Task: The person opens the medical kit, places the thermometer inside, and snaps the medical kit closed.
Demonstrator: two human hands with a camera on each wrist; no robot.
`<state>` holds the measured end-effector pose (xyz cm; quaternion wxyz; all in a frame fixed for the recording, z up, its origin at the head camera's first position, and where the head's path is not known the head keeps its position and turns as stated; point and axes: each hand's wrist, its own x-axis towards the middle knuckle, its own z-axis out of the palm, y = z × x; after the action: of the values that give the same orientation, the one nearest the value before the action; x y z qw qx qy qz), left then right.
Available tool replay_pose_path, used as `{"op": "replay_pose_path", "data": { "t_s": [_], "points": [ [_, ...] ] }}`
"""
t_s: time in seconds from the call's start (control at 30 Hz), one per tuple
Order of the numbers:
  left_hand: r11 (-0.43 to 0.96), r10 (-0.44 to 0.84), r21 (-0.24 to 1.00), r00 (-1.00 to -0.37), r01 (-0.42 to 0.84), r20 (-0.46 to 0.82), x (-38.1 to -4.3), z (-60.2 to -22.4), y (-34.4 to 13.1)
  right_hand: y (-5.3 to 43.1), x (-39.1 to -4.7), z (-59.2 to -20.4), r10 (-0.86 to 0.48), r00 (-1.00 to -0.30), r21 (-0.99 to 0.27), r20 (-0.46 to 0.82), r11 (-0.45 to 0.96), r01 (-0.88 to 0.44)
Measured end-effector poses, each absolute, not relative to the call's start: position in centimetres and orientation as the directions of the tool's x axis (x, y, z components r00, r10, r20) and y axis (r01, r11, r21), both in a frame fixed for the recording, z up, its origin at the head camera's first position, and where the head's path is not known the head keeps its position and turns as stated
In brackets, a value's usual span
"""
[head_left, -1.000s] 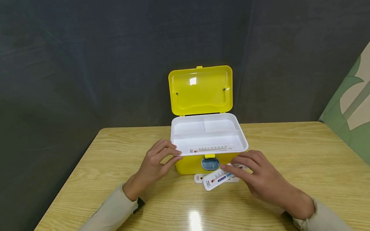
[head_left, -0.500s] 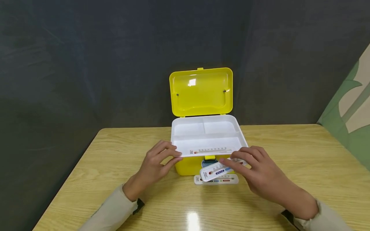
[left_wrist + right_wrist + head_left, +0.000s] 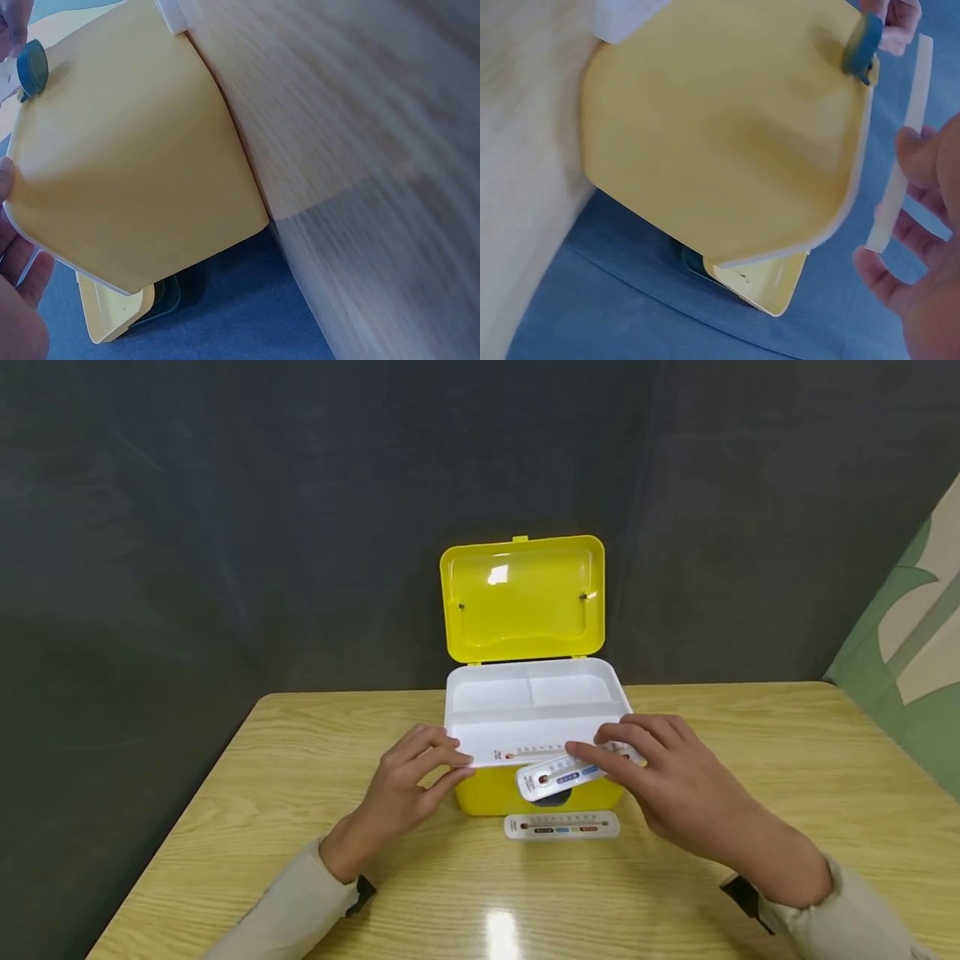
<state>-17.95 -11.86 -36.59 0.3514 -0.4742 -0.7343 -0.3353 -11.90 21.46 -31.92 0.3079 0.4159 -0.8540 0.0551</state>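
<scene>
In the head view my right hand [image 3: 675, 793] holds a white strip thermometer [image 3: 540, 781] by its right part, tilted, above the tray's front edge. The right wrist view shows this thermometer [image 3: 904, 165] edge-on between thumb and fingers. My left hand [image 3: 405, 789] pinches the front left corner of the white divided tray [image 3: 510, 727], which sits in the top of a yellow storage box [image 3: 487, 793]. Another thermometer [image 3: 521, 752] lies in the tray's front compartment, partly covered by the held one. A further thermometer [image 3: 562, 825] rests on the table before the box.
The box's yellow lid [image 3: 517, 602] stands raised at the back. A blue-grey latch [image 3: 553, 797] hangs on the box front, partly hidden. Behind the wooden table [image 3: 337, 752] hangs a dark cloth [image 3: 337, 527]; a green-patterned panel [image 3: 900, 635] stands at right.
My right hand has raised the held thermometer from before the box front to the tray's front edge, uncovering the thermometer on the table. The left hand has stayed at the tray corner.
</scene>
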Motion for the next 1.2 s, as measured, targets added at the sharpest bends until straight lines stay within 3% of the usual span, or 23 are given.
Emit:
{"op": "replay_pose_path", "data": {
  "t_s": [0.37,0.7,1.0,1.2],
  "points": [
    [0.344,0.467,0.194,-0.346,0.919,0.814,-17.6,-36.7,-11.7,19.9,-12.9,-28.9,-0.648,-0.581,0.172,0.492,0.726,-0.666],
    [0.334,0.449,0.161,-0.307,0.929,0.839,-17.5,-36.6,-11.9,19.1,-13.4,-28.0,-0.542,-0.718,0.082,0.437,0.819,-0.568],
    [0.323,0.460,0.140,-0.284,0.936,0.841,-17.8,-36.3,-11.8,19.4,-13.8,-28.7,-0.521,-0.760,0.068,0.389,0.839,-0.540],
    [0.331,0.462,0.153,-0.301,0.931,0.834,-17.6,-36.3,-11.8,19.3,-13.9,-28.8,-0.502,-0.781,0.051,0.371,0.851,-0.523]
  ]
}}
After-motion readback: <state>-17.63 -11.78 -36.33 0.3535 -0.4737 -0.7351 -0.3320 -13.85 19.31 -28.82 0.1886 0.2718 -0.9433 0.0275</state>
